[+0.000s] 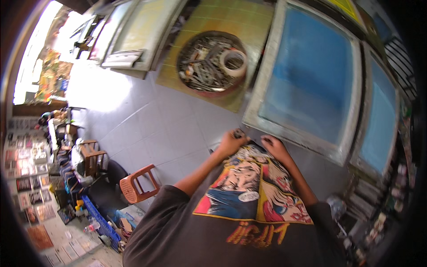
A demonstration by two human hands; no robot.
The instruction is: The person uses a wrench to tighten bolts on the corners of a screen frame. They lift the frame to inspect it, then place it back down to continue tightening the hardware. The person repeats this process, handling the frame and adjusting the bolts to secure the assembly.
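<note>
My left hand (232,143) is closed in front of my shirt, its fingers curled round a small dark thing (239,133) that is too blurred to name. Close to its right, my right hand (275,147) is also closed. Something dark shows at its fingertips, but I cannot make out what it is. The hands are apart from each other. Beyond them, a round tub (204,92) filled with jumbled small metal pieces stands on a yellowish board (171,76). A roll of tape (233,62) lies on top of the pieces.
A large pale frame with a blue panel (311,75) leans at the right, beside another blue-panelled frame (378,120). More frames (142,33) stand far left. Left on the grey tiled floor (147,129) are a brown plastic stool (138,183) and a wooden chair (91,155).
</note>
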